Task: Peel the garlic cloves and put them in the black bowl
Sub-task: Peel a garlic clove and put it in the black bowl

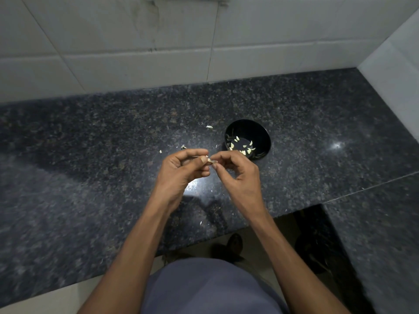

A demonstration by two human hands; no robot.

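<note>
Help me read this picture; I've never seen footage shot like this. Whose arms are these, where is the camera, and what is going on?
The camera sits on a person's head, looking down at their own two bare hands. The left hand and right hand together pinch a garlic clove above a dark counter. Just beyond the right hand stands a black bowl with pale cloves in it. Small pale scraps lie on the counter.

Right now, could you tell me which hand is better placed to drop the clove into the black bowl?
Probably the right hand: it is beside the black bowl, while the left hand is farther away. Both pinch the clove.
</note>
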